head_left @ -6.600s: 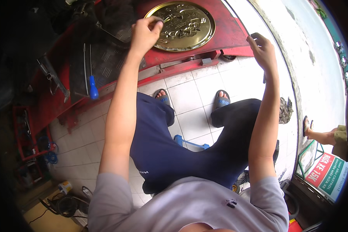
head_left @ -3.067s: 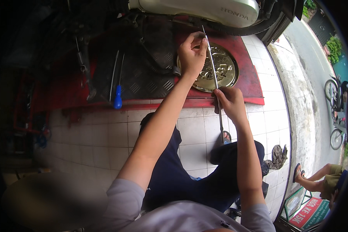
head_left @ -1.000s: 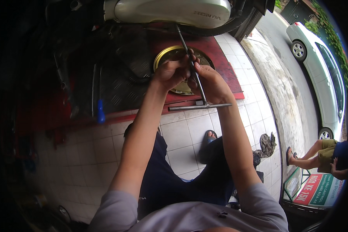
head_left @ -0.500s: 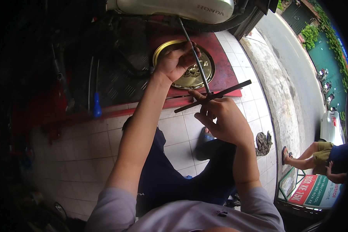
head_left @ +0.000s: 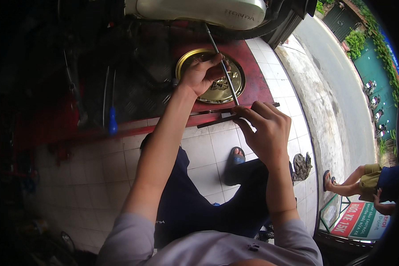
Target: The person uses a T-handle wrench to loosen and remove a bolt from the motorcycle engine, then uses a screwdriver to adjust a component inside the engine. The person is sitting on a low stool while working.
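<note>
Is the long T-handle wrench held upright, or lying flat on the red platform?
Held up, tilted. The T-handle wrench slants toward the scooter's underside; the left hand grips its shaft, the right hand its crossbar.

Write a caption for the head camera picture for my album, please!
Left hand steadies a T-handle wrench; right hand grips its crossbar above a brass tray.

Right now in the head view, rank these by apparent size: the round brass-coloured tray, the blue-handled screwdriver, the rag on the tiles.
1. round brass-coloured tray, clearly largest.
2. and 3. blue-handled screwdriver and rag: unsure. The screwdriver looks longer but far thinner; the rag is bulkier.
</note>
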Demonstrator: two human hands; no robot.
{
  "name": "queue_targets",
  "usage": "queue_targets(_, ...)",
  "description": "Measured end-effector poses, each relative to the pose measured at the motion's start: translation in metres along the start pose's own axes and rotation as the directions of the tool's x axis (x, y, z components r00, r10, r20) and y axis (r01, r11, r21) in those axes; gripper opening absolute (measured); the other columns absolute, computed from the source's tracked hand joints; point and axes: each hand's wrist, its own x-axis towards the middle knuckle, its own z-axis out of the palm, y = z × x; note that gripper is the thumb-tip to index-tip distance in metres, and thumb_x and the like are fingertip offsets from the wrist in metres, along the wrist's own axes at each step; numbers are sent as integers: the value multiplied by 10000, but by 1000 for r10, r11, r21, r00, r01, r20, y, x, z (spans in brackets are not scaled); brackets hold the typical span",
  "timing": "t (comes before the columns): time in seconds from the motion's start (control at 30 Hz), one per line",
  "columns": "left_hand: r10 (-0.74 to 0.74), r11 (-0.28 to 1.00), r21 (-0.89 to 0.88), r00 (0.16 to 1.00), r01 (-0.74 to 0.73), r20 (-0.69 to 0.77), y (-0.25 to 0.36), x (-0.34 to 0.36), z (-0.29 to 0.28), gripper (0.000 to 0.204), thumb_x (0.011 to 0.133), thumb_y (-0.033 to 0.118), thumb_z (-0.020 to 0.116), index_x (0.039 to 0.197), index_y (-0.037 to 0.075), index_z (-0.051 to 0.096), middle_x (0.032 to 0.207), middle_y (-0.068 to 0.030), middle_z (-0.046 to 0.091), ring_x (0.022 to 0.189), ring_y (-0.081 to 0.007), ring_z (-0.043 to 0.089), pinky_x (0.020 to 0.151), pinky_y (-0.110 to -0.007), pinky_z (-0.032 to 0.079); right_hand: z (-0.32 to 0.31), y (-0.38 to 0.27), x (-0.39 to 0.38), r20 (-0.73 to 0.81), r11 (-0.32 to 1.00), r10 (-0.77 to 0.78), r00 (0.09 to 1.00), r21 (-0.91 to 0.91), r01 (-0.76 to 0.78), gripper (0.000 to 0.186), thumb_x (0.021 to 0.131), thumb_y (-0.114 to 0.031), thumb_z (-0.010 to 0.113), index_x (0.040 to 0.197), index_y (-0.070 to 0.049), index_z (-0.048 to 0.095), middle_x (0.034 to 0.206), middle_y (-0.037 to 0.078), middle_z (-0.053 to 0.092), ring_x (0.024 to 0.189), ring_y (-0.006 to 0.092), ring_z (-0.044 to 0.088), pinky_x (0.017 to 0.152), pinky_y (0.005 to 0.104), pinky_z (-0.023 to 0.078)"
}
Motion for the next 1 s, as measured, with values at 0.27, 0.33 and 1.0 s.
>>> queue_targets(0.27, -101, 961, -233, 974, 148, 203, -16, -29, 18, 307, 953, 187, 545, 1184, -14, 538, 1054, -114, 633, 925, -198, 647, 819, -329, 561, 33, 6, -14, 141, 704, 288, 947, 640, -309, 197, 811, 6, 637, 1007, -2, 651, 691, 93, 620, 513, 150, 583, 510, 272, 455)
queue_targets(0.33, -79, 986, -99, 902, 133, 425, -17, -35, 15, 378, 963, 148, 509, 1301, -9, 450, 1156, -137, 596, 1010, -244, 627, 891, -395, 539, 35, 2, -13, 298, 370, 293, 908, 841, -395, 231, 948, -58, 504, 1152, 32, 566, 708, 59, 611, 566, 112, 592, 533, 258, 470)
queue_targets(1.0, -99, 992, -43, 954, 116, 282, -23, -36, 23, 183, 964, 131, 507, 1088, 23, 585, 1018, -146, 656, 970, -268, 655, 868, -412, 560, 6, -26, -25, 313, 878, 153, 937, 393, -275, 574, 748, -21, 656, 1308, -74, 537, 482, 96, 468, 410, 227, 481, 486, 306, 409)
